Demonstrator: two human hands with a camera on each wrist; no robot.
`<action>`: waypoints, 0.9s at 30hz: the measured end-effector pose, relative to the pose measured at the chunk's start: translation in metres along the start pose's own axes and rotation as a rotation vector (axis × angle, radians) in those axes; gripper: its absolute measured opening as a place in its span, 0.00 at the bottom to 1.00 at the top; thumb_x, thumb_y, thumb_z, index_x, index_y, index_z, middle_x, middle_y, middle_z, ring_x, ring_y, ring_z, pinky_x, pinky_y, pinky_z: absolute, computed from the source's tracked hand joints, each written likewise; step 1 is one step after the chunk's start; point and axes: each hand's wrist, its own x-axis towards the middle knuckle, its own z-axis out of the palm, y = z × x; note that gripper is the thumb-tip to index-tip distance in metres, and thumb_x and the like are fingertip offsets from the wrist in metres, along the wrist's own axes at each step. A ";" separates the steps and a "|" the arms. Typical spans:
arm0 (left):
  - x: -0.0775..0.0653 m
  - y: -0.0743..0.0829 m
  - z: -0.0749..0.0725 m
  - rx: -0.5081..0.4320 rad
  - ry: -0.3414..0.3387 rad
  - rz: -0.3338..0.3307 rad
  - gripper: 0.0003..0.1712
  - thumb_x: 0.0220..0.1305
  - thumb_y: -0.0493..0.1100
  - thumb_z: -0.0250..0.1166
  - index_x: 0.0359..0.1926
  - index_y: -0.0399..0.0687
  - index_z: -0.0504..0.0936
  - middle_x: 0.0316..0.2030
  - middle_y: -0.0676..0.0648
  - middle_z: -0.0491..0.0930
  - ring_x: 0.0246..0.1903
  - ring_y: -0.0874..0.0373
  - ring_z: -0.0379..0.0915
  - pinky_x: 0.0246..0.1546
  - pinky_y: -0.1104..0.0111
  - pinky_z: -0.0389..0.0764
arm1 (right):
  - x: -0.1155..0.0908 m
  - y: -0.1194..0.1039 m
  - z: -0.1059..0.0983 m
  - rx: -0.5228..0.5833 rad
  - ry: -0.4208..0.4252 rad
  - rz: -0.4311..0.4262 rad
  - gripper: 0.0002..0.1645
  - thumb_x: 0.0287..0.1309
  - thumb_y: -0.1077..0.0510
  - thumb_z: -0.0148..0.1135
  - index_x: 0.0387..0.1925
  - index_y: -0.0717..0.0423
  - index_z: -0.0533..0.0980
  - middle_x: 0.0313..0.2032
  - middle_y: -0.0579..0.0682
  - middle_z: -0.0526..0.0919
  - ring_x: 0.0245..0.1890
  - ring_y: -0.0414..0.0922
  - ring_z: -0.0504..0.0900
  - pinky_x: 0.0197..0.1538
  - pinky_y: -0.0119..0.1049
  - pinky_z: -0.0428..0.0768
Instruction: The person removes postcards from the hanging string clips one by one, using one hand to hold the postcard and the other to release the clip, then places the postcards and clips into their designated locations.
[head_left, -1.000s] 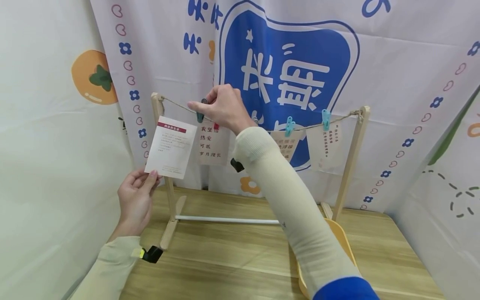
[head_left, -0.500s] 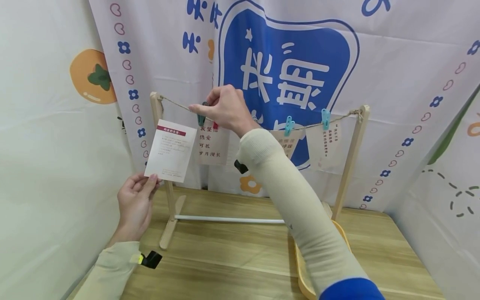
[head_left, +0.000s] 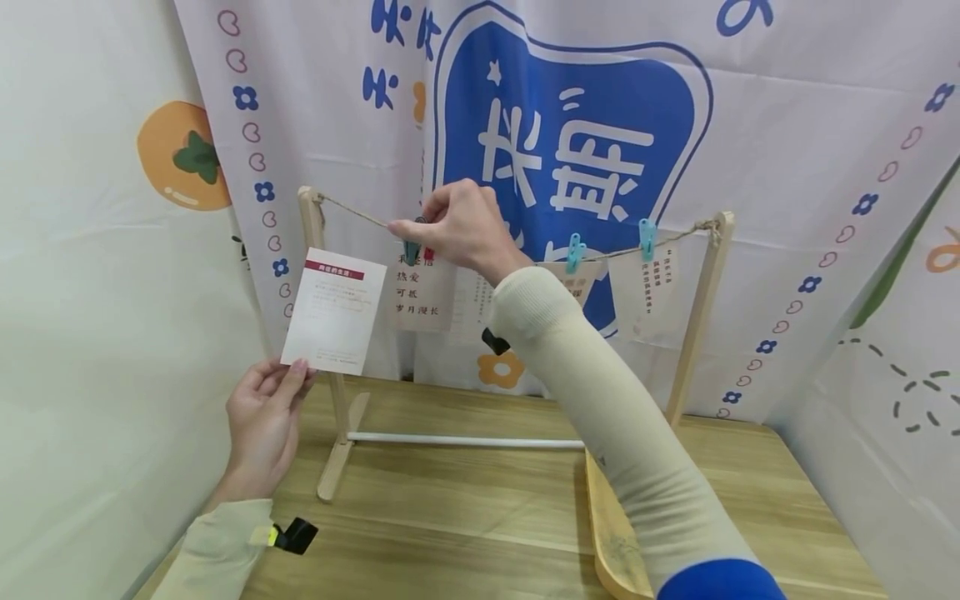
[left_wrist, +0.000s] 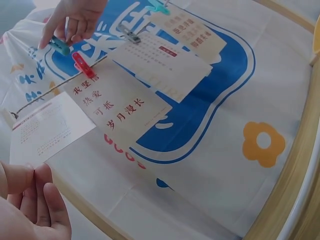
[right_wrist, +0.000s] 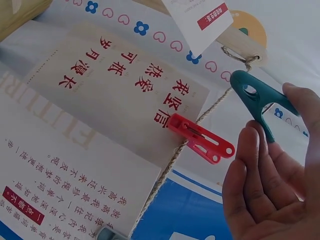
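Observation:
My left hand (head_left: 262, 425) pinches a white card (head_left: 335, 312) with a red heading by its lower edge, thumb in front. The card stands upright beside the left post, below a twine line (head_left: 348, 208). In my right hand (head_left: 468, 229) is a dark teal clothespin (right_wrist: 257, 95), held by its handles between thumb and fingers close to the twine. A red clothespin (right_wrist: 197, 140) clips a beige card (left_wrist: 117, 100) to the line just beside it. In the left wrist view a grey clothespin (left_wrist: 130, 34) holds another printed card (left_wrist: 165, 62).
Two light blue clothespins (head_left: 575, 252) hold cards farther right on the twine. Wooden posts (head_left: 697, 325) and a white rod (head_left: 465, 440) make up the rack. A yellow tray (head_left: 600, 533) lies partly under my right forearm. A printed curtain (head_left: 780, 167) hangs behind.
The left hand and its card have sunk slightly. My right hand has shifted a little right and down along the line, still holding the teal clothespin.

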 end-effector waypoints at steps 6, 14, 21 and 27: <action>-0.005 0.000 -0.006 -0.045 0.005 0.007 0.19 0.58 0.34 0.67 0.48 0.36 0.70 0.40 0.46 0.81 0.39 0.60 0.80 0.47 0.75 0.83 | -0.008 0.005 -0.005 -0.030 -0.006 0.002 0.21 0.46 0.35 0.72 0.24 0.47 0.82 0.30 0.44 0.83 0.33 0.42 0.79 0.31 0.33 0.80; -0.011 0.000 -0.013 -0.061 -0.008 0.006 0.17 0.59 0.33 0.67 0.47 0.36 0.71 0.40 0.46 0.81 0.39 0.60 0.80 0.48 0.75 0.83 | -0.015 0.011 -0.010 -0.051 -0.001 -0.002 0.22 0.47 0.35 0.71 0.25 0.48 0.82 0.30 0.45 0.83 0.32 0.43 0.79 0.32 0.32 0.80; -0.018 -0.006 -0.012 -0.041 -0.022 -0.019 0.17 0.59 0.34 0.67 0.47 0.36 0.72 0.40 0.47 0.82 0.40 0.60 0.80 0.49 0.75 0.83 | -0.023 0.017 -0.012 -0.068 -0.023 -0.005 0.23 0.46 0.33 0.71 0.26 0.48 0.82 0.29 0.46 0.83 0.32 0.43 0.80 0.31 0.32 0.81; -0.026 -0.013 -0.011 -0.003 -0.043 -0.054 0.18 0.60 0.35 0.66 0.50 0.37 0.72 0.41 0.48 0.82 0.41 0.61 0.80 0.49 0.75 0.82 | -0.031 0.024 -0.013 -0.088 -0.049 -0.007 0.22 0.47 0.34 0.71 0.28 0.48 0.82 0.28 0.45 0.83 0.30 0.43 0.80 0.30 0.32 0.82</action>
